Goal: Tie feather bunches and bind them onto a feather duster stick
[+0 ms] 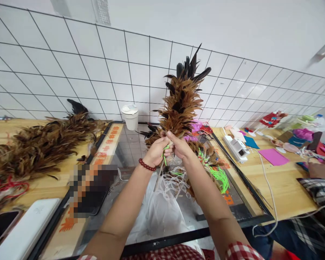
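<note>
A brown and black feather duster (180, 101) stands upright in front of me, its thin stick running down below my hands. My left hand (156, 151) is closed around its base, a red bead bracelet on the wrist. My right hand (178, 145) is closed just beside it, pinching a green string (165, 153) at the same spot. More green string (219, 175) lies in a loose bundle on the table to the right, beside loose feathers.
A pile of finished feather dusters (40, 144) lies on the wooden table at left. A white cup (130, 116) stands by the tiled wall. A white power strip (235, 147) and coloured paper lie at right, where another person's sleeve (318, 193) rests.
</note>
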A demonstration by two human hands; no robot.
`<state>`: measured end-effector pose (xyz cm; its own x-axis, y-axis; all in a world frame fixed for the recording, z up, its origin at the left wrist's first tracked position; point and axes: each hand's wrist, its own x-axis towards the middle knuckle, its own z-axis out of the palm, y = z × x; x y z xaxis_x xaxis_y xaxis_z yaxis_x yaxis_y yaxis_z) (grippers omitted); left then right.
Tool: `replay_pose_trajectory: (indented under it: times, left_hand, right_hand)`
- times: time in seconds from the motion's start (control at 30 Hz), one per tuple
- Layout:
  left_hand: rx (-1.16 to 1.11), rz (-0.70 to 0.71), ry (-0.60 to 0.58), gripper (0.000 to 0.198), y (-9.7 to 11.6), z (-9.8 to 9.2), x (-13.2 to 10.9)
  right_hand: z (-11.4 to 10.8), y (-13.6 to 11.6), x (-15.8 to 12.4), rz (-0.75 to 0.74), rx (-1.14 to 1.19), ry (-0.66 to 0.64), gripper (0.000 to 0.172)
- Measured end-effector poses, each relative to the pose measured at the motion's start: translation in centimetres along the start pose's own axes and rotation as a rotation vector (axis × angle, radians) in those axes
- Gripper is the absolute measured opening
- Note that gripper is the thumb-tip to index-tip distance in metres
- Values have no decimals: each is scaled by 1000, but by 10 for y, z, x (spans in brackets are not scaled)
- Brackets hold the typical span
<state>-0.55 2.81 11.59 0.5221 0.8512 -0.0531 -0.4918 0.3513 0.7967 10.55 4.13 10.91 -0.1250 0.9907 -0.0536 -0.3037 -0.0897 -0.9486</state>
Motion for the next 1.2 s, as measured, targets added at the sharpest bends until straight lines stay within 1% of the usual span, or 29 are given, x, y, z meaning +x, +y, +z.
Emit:
replay_pose_trajectory:
  times: [0.07,0.1,0.17,0.2,0.27,0.33,0.37,0.4,0.43,0.47,0.53,0.57,0.6,0.7,0.77,0.87,0.93,1.0,1.07,1.13,1.2]
  left_hand:
    - [-21,-2,-94,36,0,0,-1]
    - [-12,1,-105,37,-1,1,-2]
    - [22,22,-58,39,-3,1,-1]
    - [35,36,-23,40,-3,1,-1]
    - [39,66,28,41,-3,0,0]
    - [31,102,56,40,1,-3,-1]
    - [36,121,73,40,4,-5,-1]
    - [51,141,97,39,7,-8,-2]
    - [74,162,129,37,9,-10,-1]
    - [104,183,171,34,11,-12,-1]
    - [163,225,276,29,12,-15,2]
    - [185,247,332,26,11,-15,4]
    - [204,263,377,24,10,-16,7]
    - [304,320,448,22,2,-19,13]
    - [484,401,473,21,-3,-22,15]
    - [842,508,483,17,-8,-20,14]
    - [1021,507,433,15,-9,-15,10]
    - [1146,485,359,16,-10,-8,6]
    - [1243,471,315,17,-10,-4,3]
    - [1310,435,327,19,-9,-3,2]
    - [1321,382,341,26,-8,-6,4]
  right_hand:
    - [0,-5,0,3,-1,24,49]
    - [0,-7,0,-13,7,34,47]
    - [0,-8,0,-56,22,32,47]
    - [0,-7,0,-72,34,4,48]
    - [-5,-4,-2,-55,39,-123,49]
    - [-13,-2,-5,0,-38,-283,48]
    - [-18,-1,-7,23,-106,-326,45]
    - [-23,0,-10,32,-179,-324,42]
    - [-28,0,-12,18,-250,-278,39]
    - [-32,1,-14,-25,-318,-201,37]
    - [-35,0,-19,-161,-463,-42,36]
    - [-34,0,-22,-243,-558,9,35]
    - [-31,-1,-25,-326,-671,27,32]
    - [-18,-7,-36,-525,-1069,12,26]
    - [-8,-18,-40,-602,-1328,15,27]
    - [3,-43,-36,-636,-1660,-7,31]
    - [6,-60,-27,-641,-1827,-63,29]
    - [7,-73,-18,-642,-1923,-113,26]
    - [9,-81,-12,-649,-1952,-140,25]
    - [13,-84,-9,-661,-1958,-186,26]
    - [19,-89,-9,-659,-1970,-277,26]
